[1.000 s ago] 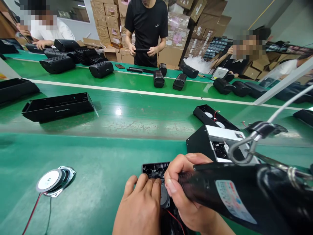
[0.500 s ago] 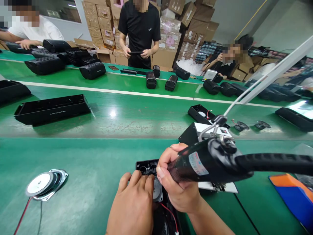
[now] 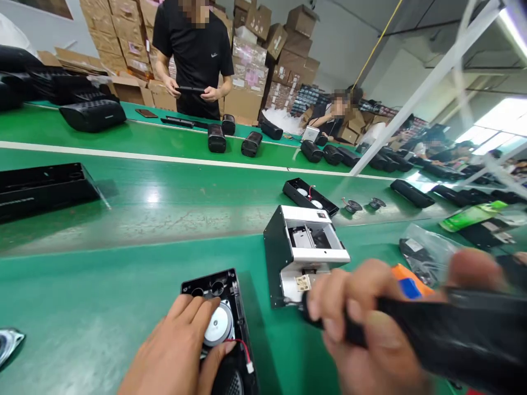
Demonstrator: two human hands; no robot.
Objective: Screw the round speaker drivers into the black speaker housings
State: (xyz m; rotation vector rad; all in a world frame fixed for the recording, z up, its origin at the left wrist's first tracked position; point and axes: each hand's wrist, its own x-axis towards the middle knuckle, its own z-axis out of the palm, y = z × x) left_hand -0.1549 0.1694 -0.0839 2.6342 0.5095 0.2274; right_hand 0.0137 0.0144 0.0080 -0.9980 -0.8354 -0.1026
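My left hand (image 3: 177,340) lies over a round speaker driver (image 3: 218,325) with a pale back, its fingers on one side and its thumb near the wires. This driver sits inside a black speaker housing (image 3: 241,312). A red-and-black wire (image 3: 247,351) with a white plug hangs over the housing's side. My right hand (image 3: 370,318), blurred by motion, is wrapped round a black electric screwdriver (image 3: 461,334). The screwdriver's tip is at the front opening of a white-and-black screw feeder (image 3: 274,258); whether it touches a screw I cannot see.
Behind the feeder are an open housing with drivers (image 3: 308,196) and two loose drivers (image 3: 353,206). Another housing (image 3: 45,189) lies at left. A loose driver (image 3: 9,344) is cut by the left edge. A plastic bag (image 3: 428,252) lies at right. A co-worker (image 3: 193,60) stands across the bench.
My right hand has moved the screwdriver away from the housing, rightward to the feeder. My left hand stays at the driver, its thumb now showing. The view has swung right.
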